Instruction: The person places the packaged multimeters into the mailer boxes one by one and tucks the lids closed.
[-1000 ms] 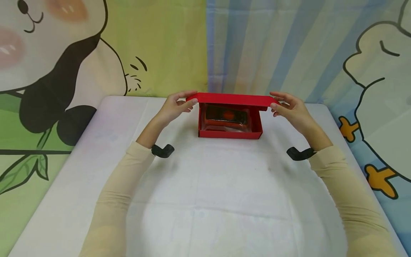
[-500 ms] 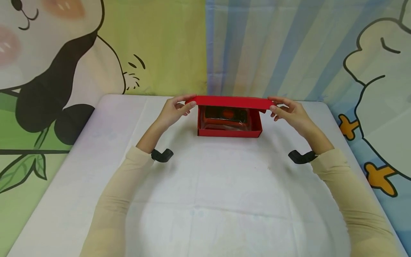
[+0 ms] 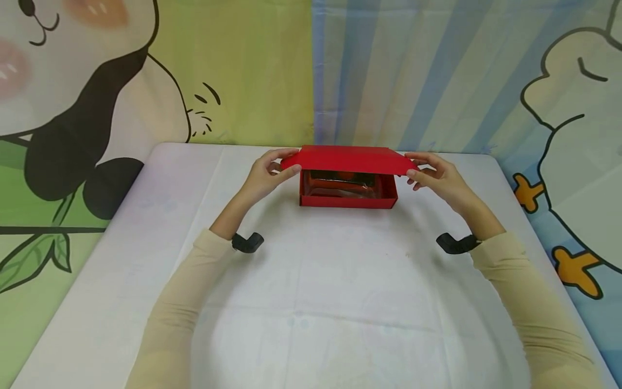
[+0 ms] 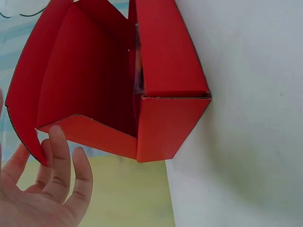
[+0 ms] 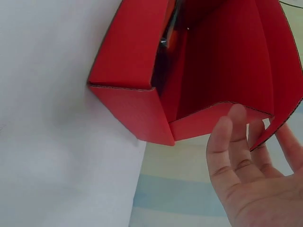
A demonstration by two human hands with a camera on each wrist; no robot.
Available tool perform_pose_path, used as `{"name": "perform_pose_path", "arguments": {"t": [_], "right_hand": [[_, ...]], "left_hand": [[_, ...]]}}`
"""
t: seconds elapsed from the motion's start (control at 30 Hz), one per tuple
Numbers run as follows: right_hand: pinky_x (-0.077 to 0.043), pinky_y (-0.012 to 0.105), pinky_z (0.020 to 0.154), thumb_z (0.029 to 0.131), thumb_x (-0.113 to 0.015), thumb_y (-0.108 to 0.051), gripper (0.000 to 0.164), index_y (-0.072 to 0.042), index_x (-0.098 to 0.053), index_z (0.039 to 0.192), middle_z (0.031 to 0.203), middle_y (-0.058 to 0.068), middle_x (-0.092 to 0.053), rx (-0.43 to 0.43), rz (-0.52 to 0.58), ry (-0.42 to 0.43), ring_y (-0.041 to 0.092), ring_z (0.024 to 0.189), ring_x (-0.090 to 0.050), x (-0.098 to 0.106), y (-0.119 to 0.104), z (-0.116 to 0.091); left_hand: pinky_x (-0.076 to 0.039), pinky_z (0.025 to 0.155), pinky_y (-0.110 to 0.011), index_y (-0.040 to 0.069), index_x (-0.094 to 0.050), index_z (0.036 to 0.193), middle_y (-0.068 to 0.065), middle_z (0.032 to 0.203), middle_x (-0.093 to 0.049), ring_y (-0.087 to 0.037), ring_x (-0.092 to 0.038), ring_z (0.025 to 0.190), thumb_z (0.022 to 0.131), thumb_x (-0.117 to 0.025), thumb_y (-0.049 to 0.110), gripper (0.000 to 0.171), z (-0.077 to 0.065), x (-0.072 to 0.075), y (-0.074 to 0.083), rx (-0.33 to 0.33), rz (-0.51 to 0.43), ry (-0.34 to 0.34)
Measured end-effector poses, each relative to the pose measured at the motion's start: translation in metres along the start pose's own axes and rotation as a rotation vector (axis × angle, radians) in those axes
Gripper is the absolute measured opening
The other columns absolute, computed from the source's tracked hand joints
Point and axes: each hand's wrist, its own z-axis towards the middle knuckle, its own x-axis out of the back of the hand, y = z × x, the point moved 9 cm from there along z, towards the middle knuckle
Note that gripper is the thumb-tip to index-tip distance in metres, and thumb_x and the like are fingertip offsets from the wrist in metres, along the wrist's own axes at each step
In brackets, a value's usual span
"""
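Observation:
A red cardboard box (image 3: 347,202) stands at the far side of the table, its hinged lid (image 3: 347,159) partly raised and sloping toward me. Inside lies a clear-wrapped package (image 3: 340,187) in orange and black, its upper part hidden by the lid. My left hand (image 3: 264,176) pinches the lid's left front corner between thumb and fingers. At the opposite corner, my right hand (image 3: 443,178) holds the lid the same way. In both wrist views the front flap (image 4: 23,109) passes between thumb and fingers, and fingertips touch the side flaps (image 5: 208,120).
White cloth (image 3: 316,286) covers the table. Behind it hangs a printed curtain (image 3: 243,70) with cartoon animals, close to the box's back. A black wrist mount (image 3: 248,243) juts inward from the left wrist, another black mount (image 3: 457,243) from the right.
Both hands have tipped the lid forward and down, so more of its top shows and less of the package. The box base has stayed in place.

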Motion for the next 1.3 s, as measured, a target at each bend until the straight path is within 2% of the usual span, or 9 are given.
{"name": "perform_pose_path", "arguments": {"t": [0.1,0.27,0.37,0.47,0.6,0.73,0.83,1.0,1.3], "right_hand": [[-0.055,0.022,0.077,0.095,-0.065,-0.027,0.056,-0.013,-0.044,0.144,0.131,0.005,-0.047,-0.008,-0.017,-0.003,0.009,0.091,-0.063,-0.003,0.002,-0.002],[-0.055,0.022,0.078,0.093,-0.067,-0.024,0.058,-0.014,-0.043,0.145,0.132,0.005,-0.046,-0.009,-0.027,-0.003,0.011,0.095,-0.060,-0.005,0.005,-0.005],[-0.054,0.023,0.080,0.093,-0.067,-0.024,0.058,-0.014,-0.043,0.145,0.132,0.005,-0.046,-0.010,-0.025,-0.006,0.011,0.096,-0.060,-0.006,0.006,-0.006],[-0.054,0.023,0.080,0.094,-0.066,-0.024,0.057,-0.014,-0.043,0.145,0.133,0.005,-0.046,-0.008,-0.008,-0.012,0.010,0.096,-0.061,-0.006,0.006,-0.008],[-0.056,0.022,0.077,0.095,-0.064,-0.020,0.053,-0.011,-0.044,0.144,0.129,0.003,-0.048,0.022,0.067,-0.008,0.010,0.093,-0.063,-0.007,0.006,-0.009],[-0.056,0.023,0.076,0.098,-0.059,-0.024,0.048,-0.007,-0.047,0.141,0.125,0.000,-0.053,0.017,0.186,0.030,0.014,0.092,-0.065,-0.009,0.012,-0.012],[-0.056,0.022,0.076,0.098,-0.058,-0.030,0.048,-0.008,-0.049,0.139,0.122,-0.002,-0.056,-0.024,0.255,0.066,0.017,0.094,-0.064,-0.013,0.019,-0.015],[-0.057,0.024,0.076,0.098,-0.060,-0.027,0.044,-0.006,-0.051,0.136,0.116,-0.001,-0.059,-0.036,0.347,0.077,0.019,0.092,-0.064,-0.017,0.026,-0.018],[-0.057,0.023,0.076,0.097,-0.061,-0.022,0.041,-0.006,-0.052,0.134,0.121,0.001,-0.052,-0.051,0.371,0.066,0.013,0.090,-0.063,-0.022,0.030,-0.021]], "left_hand": [[-0.050,0.073,-0.027,0.021,-0.059,0.136,-0.003,0.129,-0.054,-0.020,-0.059,0.089,0.089,-0.072,0.032,0.050,-0.003,-0.001,-0.001,0.004,0.037,0.004],[-0.050,0.073,-0.027,0.021,-0.058,0.137,-0.006,0.131,-0.054,-0.022,-0.059,0.091,0.090,-0.072,0.032,0.050,-0.004,-0.003,-0.003,0.013,0.058,0.001],[-0.052,0.074,-0.031,0.019,-0.058,0.137,-0.008,0.130,-0.054,-0.023,-0.061,0.091,0.090,-0.071,0.030,0.049,-0.005,-0.004,-0.003,0.016,0.053,-0.006],[-0.053,0.073,-0.030,0.017,-0.057,0.137,-0.009,0.130,-0.053,-0.023,-0.063,0.090,0.091,-0.070,0.027,0.049,-0.005,-0.006,-0.003,0.012,0.031,-0.010],[-0.050,0.070,-0.021,0.008,-0.053,0.140,-0.016,0.130,-0.051,-0.021,-0.063,0.085,0.094,-0.067,0.018,0.049,-0.012,-0.009,0.009,0.016,0.021,-0.026],[-0.051,0.072,-0.024,0.001,-0.050,0.140,-0.020,0.130,-0.049,-0.020,-0.062,0.083,0.095,-0.064,0.013,0.049,-0.024,-0.013,0.025,0.031,0.029,-0.044],[-0.052,0.073,-0.024,0.002,-0.050,0.140,-0.019,0.131,-0.049,-0.022,-0.062,0.084,0.095,-0.065,0.014,0.050,-0.027,-0.015,0.023,0.034,0.029,-0.052],[-0.049,0.072,-0.018,0.003,-0.050,0.140,-0.019,0.134,-0.049,-0.028,-0.061,0.088,0.093,-0.067,0.013,0.051,-0.030,-0.018,0.017,0.045,0.036,-0.059],[-0.047,0.077,-0.024,0.004,-0.050,0.141,-0.018,0.134,-0.049,-0.030,-0.059,0.093,0.092,-0.069,0.014,0.053,-0.036,-0.019,0.011,0.070,0.061,-0.065]]}}
